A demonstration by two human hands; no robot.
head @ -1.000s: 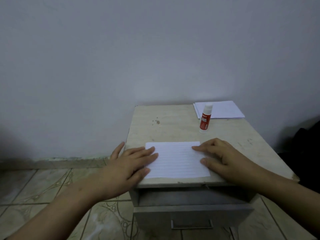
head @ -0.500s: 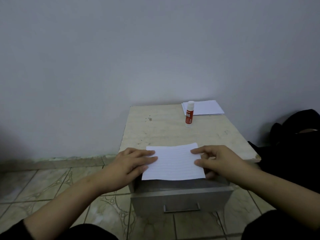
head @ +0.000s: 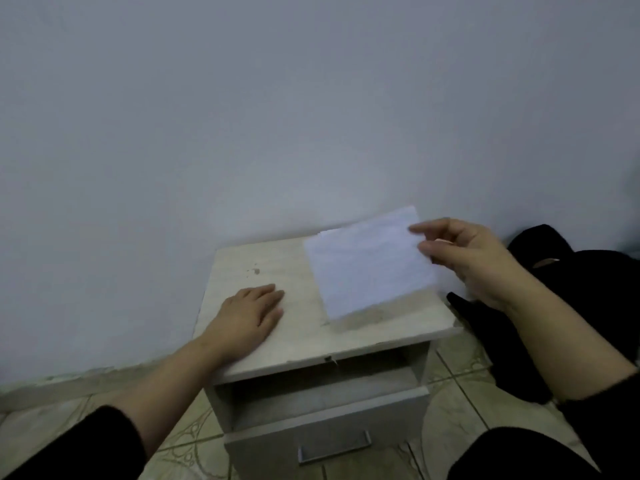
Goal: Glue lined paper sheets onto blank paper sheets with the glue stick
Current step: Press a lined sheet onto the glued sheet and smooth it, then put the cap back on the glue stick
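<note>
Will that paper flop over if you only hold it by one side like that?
Probably a little. The right hand pinches the paper by one edge only, and the sheet hangs tilted above the table, so its free side likely sags. It looks thin and light, so it may flutter when moved. It probably creases easily if squeezed.
</note>
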